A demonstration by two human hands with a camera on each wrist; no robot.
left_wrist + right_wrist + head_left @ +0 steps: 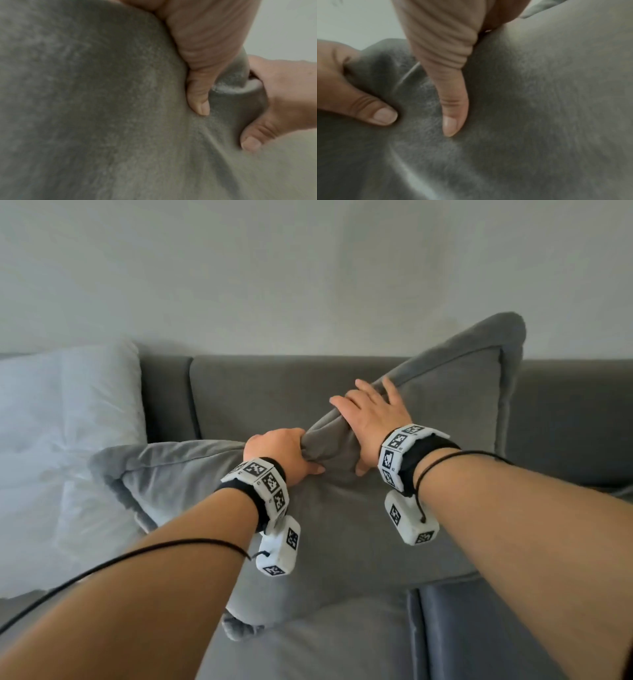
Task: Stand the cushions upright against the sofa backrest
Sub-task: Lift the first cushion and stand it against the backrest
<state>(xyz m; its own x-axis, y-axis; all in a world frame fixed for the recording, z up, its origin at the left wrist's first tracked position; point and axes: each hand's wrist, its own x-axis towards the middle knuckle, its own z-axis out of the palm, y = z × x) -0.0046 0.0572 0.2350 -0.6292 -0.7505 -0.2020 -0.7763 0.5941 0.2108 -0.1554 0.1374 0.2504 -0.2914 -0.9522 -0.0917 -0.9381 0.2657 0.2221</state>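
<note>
A large grey cushion lies on the grey sofa, its right corner raised against the sofa backrest and its left corner low on the seat. My left hand grips a bunched fold of its upper edge, fingers curled round the fabric. Right beside it, my right hand holds the same edge, fingers laid over the top and thumb pressed underneath. In the left wrist view my left thumb digs into the cushion. In the right wrist view my right thumb presses the cushion.
A white pillow or duvet fills the sofa's left end, close to the cushion's left corner. Grey seat cushions run below, with a seam at lower right. A plain wall rises behind the backrest.
</note>
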